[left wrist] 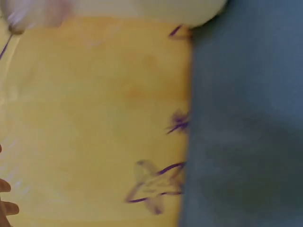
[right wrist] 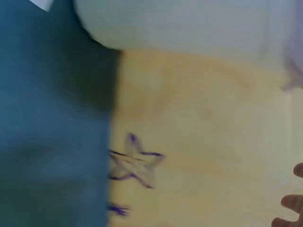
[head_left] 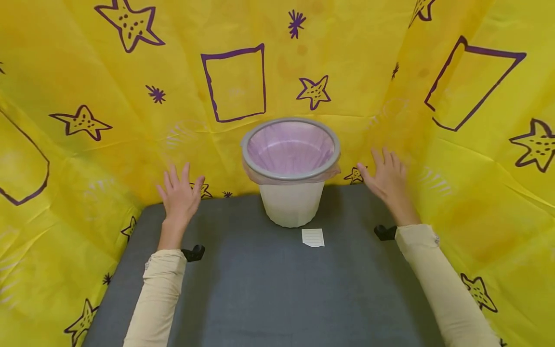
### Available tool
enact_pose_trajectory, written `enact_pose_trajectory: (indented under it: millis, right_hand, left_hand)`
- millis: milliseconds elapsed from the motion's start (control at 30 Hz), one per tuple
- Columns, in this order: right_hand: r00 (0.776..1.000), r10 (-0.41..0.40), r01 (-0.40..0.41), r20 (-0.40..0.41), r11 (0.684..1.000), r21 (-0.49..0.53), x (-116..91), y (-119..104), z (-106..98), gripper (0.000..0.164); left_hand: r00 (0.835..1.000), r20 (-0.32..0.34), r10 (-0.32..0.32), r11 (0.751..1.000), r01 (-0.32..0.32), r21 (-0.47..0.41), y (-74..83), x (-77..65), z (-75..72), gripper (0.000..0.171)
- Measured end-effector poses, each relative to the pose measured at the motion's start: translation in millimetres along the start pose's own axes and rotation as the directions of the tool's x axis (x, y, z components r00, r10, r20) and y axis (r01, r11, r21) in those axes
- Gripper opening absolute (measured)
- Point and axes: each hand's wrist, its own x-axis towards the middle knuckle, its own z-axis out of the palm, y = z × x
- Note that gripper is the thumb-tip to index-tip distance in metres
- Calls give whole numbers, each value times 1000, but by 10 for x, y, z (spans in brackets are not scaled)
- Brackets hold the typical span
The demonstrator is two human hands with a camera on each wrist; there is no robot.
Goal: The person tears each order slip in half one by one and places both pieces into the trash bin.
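Observation:
A white waste bin (head_left: 291,205) stands upright at the back of the dark grey table, lined with a thin pinkish bag (head_left: 290,144) that a grey ring (head_left: 249,161) holds around the rim. Left of the bin, my left hand (head_left: 179,195) is raised with its fingers spread, holding nothing. On the other side, my right hand (head_left: 387,180) is likewise spread and empty, apart from the bin. Only a few fingertips of each hand show at the edges of the wrist views, where the bin's wall (right wrist: 189,28) appears along the top.
A small lined paper slip (head_left: 313,237) lies on the grey tabletop (head_left: 295,294) in front of the bin. Yellow cloth (head_left: 355,58) printed with purple stars and frames rises behind the table and on both sides. Black wrist mounts (head_left: 194,253) stick out inward from both cuffs.

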Motion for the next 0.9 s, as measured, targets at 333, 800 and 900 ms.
enact_pose_trajectory:
  millis: [333, 800, 900]
  right_hand:
    - [999, 40, -40, -2, 999, 6, -363, 51, 304, 76]
    - [999, 33, -32, -41, 999, 25, -1088, -226, 964, 72]
    - [1000, -1, 1, -21, 1000, 21, -1211, -408, 1106, 72]
  left_hand:
    - [1000, -24, 13, 1000, -13, -8, 15, -368, 376, 72]
    - [996, 75, -47, 993, 55, -107, 412, -1154, 1024, 69]
    - [991, 135, -1, 993, 18, -121, 623, -1322, 1203, 69]
